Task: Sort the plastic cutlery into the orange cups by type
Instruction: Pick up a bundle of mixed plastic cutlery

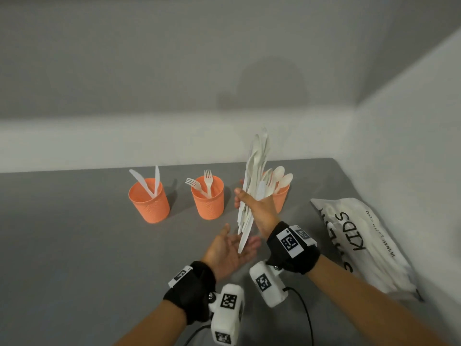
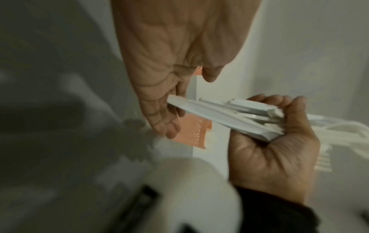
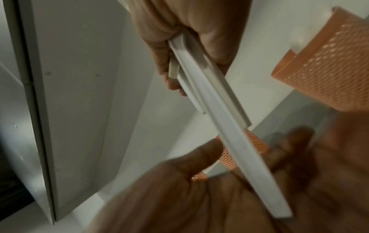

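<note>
1. My right hand (image 1: pixel 259 208) has its fingers and thumb wrapped round a bundle of white cutlery (image 1: pixel 254 176), held steeply above the grey table (image 1: pixel 74 233).
2. My left hand (image 1: pixel 229 250) lies palm up with relaxed, spread fingers under the bundle's lower ends, one handle reaching its fingers.
3. Three orange cups stand beyond: the left cup (image 1: pixel 149 201) holds knives, the middle cup (image 1: pixel 208 198) forks, the right cup (image 1: pixel 282 196) spoons.
4. A white bag (image 1: pixel 361 240) lies at the right.

We see a grey table (image 1: pixel 74 245). On it stand three orange cups in a row: left cup (image 1: pixel 149 202) at ten o'clock, middle cup (image 1: pixel 208 199) at twelve, right cup (image 1: pixel 281 197) at one. A white bag (image 1: pixel 361 245) lies at three.
</note>
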{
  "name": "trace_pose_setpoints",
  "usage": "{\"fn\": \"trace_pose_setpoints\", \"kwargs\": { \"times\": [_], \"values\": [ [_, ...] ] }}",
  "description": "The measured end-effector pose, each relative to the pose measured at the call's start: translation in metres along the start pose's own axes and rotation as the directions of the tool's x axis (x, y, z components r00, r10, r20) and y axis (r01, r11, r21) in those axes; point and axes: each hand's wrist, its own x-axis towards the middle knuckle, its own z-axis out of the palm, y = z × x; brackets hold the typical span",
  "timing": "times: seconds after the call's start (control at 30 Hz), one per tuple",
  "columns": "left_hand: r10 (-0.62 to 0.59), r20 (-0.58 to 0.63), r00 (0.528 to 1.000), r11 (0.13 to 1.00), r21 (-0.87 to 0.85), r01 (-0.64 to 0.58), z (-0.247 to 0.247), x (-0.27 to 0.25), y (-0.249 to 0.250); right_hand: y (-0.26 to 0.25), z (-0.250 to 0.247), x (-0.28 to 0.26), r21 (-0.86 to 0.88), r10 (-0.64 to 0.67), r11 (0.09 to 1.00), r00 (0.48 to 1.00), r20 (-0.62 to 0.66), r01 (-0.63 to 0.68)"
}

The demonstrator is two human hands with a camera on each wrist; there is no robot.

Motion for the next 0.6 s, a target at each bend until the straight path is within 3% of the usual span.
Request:
{"fn": "trace_pose_setpoints", "kwargs": {
  "times": [0.17,0.33,0.6],
  "values": [
    [0.069,-0.01,0.998,0.978,-0.197,-0.07,0.012,0.003,0.026,0.005,0.023,0.002,-0.006,-0.072,0.997,0.987,-0.144,0.071],
    [0.171,0.07,0.983,0.98,-0.115,-0.162,0.02,-0.004,0.048,0.007,0.041,0.0,-0.031,-0.118,0.993,0.952,-0.283,0.114],
    [0.117,0.058,0.991,0.99,-0.084,-0.112,0.005,-0.006,0.058,0.015,0.046,0.005,-0.143,-0.149,0.983,0.948,-0.281,0.112]
  ]
}}
